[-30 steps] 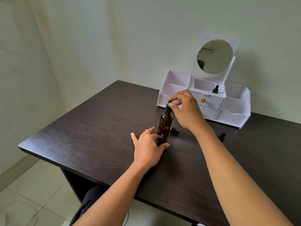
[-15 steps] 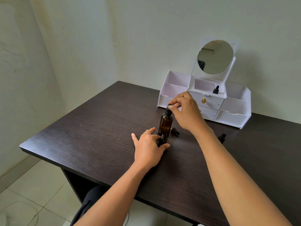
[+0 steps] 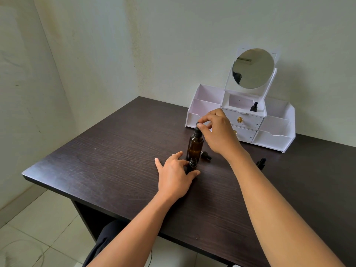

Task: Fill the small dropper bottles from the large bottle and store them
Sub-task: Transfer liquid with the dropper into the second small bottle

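**Head view.** The large amber bottle stands upright near the middle of the dark wooden table. The right hand reaches in from the right, its thumb and curled fingertips clamped on the bottle's black dropper cap. The cap sits at the bottle's neck; whether it is screwed tight cannot be told.

Just on the near side of the large bottle stands a small dropper bottle, upright, with its threaded neck uncapped. The left hand pinches it between thumb and forefinger, and the remaining fingers lie spread on the tabletop. A loose dropper cap lies on its side just right of the large bottle's base.

A second small bottle, capped, stands farther right and is partly hidden behind the right forearm.

At the far right, against the wall, sits a white organizer with a round mirror above it. A third small bottle, also capped, stands in the organizer's upper middle compartment, above two drawers (the upper one carries a gold knob).
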Demonstrator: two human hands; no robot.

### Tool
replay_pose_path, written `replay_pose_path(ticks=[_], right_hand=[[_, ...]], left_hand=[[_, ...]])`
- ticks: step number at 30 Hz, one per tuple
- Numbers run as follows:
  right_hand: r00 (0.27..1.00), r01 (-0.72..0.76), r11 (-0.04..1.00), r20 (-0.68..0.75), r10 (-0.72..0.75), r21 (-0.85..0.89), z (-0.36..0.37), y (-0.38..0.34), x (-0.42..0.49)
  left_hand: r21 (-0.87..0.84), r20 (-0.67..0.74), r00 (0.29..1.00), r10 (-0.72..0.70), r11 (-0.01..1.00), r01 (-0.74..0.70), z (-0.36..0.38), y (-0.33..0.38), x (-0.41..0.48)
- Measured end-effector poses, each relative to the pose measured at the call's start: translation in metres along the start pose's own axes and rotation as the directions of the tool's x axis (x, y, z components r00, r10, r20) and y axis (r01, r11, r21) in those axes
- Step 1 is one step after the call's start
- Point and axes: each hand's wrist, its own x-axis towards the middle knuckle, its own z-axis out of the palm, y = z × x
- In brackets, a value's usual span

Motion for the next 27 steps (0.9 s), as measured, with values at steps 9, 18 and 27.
replay_pose_path(ticks=[9,18,27], right_hand=[[0.999,-0.035,0.997,-0.007,0.035,0.070,-0.004,0.000,-0.001],[0.996,-0.081,0.996,0.047,0.079,0.030,-0.004,-0.002,-0.002],[0.991,-0.036,0.987,-0.122,0.056,0.156,-0.019,-0.012,0.004]], left_hand=[[0.004,-0.007,1.000,0.005,1.000,-0.005,0.000,0.000,-0.001],[0.006,-0.008,1.000,0.004,1.000,-0.004,-0.001,0.000,-0.001],[0.000,-0.007,1.000,-0.006,1.000,0.006,-0.001,0.001,-0.002]])
